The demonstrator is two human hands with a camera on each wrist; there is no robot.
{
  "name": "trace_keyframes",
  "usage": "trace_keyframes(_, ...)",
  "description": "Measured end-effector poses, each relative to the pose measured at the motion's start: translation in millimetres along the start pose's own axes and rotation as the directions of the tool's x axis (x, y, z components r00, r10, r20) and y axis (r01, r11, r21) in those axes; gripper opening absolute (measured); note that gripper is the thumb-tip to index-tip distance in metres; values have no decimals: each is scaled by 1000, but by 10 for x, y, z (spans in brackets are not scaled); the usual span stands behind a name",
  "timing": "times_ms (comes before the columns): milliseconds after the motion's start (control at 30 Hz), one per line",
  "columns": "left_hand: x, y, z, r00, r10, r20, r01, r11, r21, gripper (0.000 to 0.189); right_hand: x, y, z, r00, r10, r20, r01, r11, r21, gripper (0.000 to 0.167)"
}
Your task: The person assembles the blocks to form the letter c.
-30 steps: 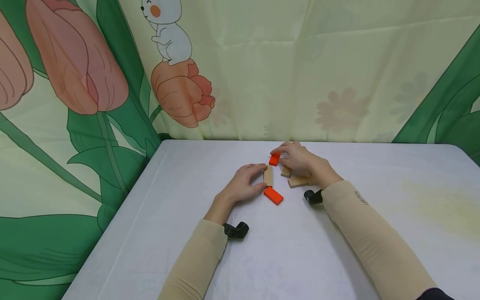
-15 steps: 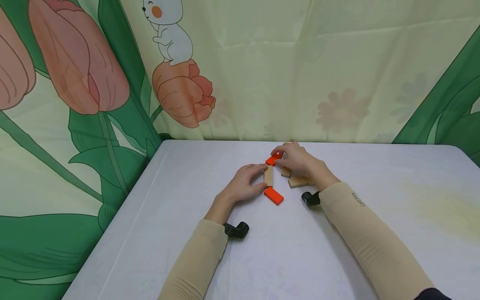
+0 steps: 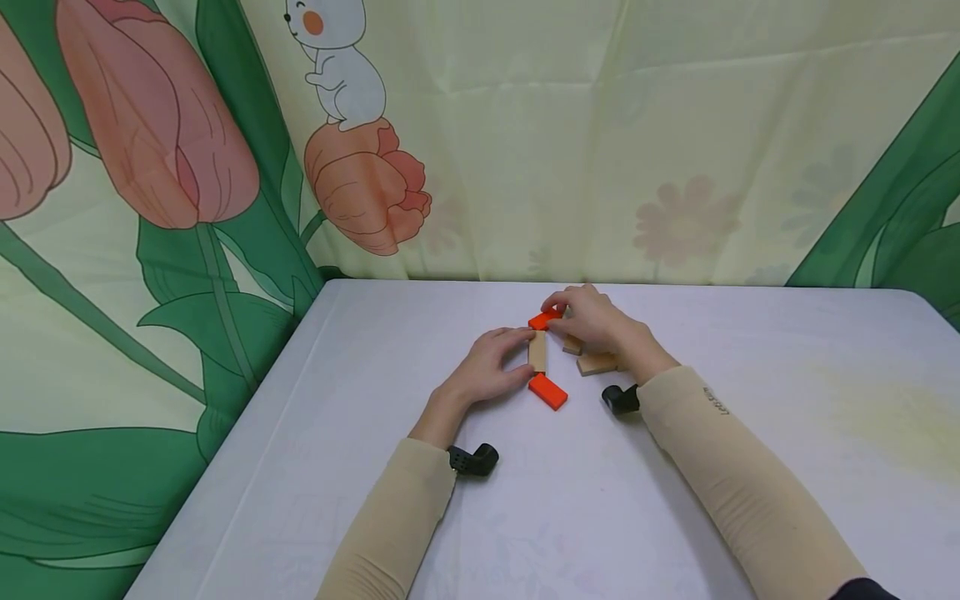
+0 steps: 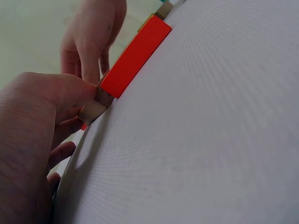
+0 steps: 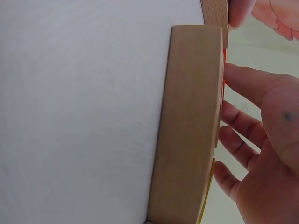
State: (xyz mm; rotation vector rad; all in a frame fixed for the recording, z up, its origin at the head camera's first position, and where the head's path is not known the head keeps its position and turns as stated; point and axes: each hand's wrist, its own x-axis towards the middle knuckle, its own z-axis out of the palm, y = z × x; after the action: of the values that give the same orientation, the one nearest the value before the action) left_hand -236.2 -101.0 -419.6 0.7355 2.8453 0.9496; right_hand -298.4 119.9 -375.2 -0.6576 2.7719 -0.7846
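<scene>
My left hand (image 3: 486,367) holds a plain wooden block (image 3: 537,352) on the table, thumb at its near end and fingers at the far end. An orange block (image 3: 548,391) lies slanted against that near end; in the left wrist view this orange block (image 4: 138,56) looks larger and redder. At the far end, my right hand (image 3: 596,321) pinches a second orange block (image 3: 540,322), set at an angle against the wooden one. Its right part is hidden by the fingers. In the right wrist view, the right hand (image 5: 268,126) is mostly behind a wooden block (image 5: 189,121).
More plain wooden blocks (image 3: 596,363) lie beneath and beside the right hand, partly covered by it. A smaller wooden piece (image 3: 572,344) sits just left of them. The white-covered table (image 3: 562,500) ends at a printed curtain (image 3: 562,167) behind.
The far orange block has turned from upright-looking to slanted and shifted slightly left, against the wooden block, with the right hand moving along. My left hand stays put.
</scene>
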Motion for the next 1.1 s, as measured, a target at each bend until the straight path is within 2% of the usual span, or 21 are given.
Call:
trace_keyframes(500, 7, -5, 2, 1000, -3, -3, 3, 1000, -2, 58, -6, 39, -13, 1000, -30, 6, 30, 999, -26, 33)
trace_keyframes(767, 11, -14, 3, 1000, -9, -4, 9, 1000, -14, 57, 9, 15, -18, 1000, 11, 16, -11, 999, -31, 33)
trace_keyframes(1100, 7, -7, 14, 1000, -27, 0, 27, 1000, -6, 57, -15, 11, -20, 1000, -19, 12, 20, 999, -25, 35)
